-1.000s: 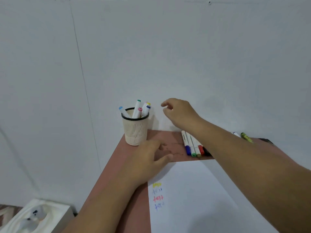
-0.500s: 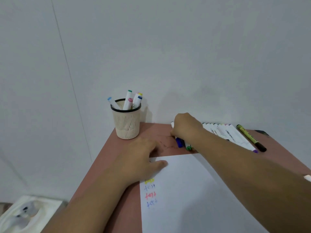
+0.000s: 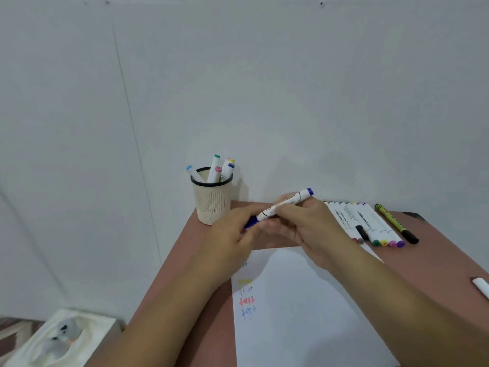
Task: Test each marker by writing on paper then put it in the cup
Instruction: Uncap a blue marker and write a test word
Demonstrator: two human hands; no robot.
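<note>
Both hands meet over the bench (image 3: 201, 260), just above the far edge of the paper (image 3: 304, 313). My right hand (image 3: 315, 229) has its grip curled round the white barrel of the blue marker (image 3: 284, 206), fingers wrapped over the top. The marker lies tilted, blue tail end up toward 2 o'clock, blue cap down toward 8 o'clock. My left hand (image 3: 232, 234) pinches that cap end w/ thumb & fingertips, a narrow grip. The marker is off the bench, held in the air betw. the two hands.

The cup (image 3: 211, 201), cream w/ a black rim, stands at 10 o'clock from the hands, near the bench's far left corner by the wall (image 3: 264, 88). Several markers stick up out of it, coloured ends on top.

At 3 o'clock from the hands a row of markers (image 3: 370, 223) lies side by side on the bench, coloured caps toward me. Just past them at 3 o'clock lies a yellow-green pen (image 3: 394, 222) w/ a black cap.

The paper carries a yellow patch (image 3: 244, 282) & a few short scribbles below it, red then blue, near its left edge.
</note>
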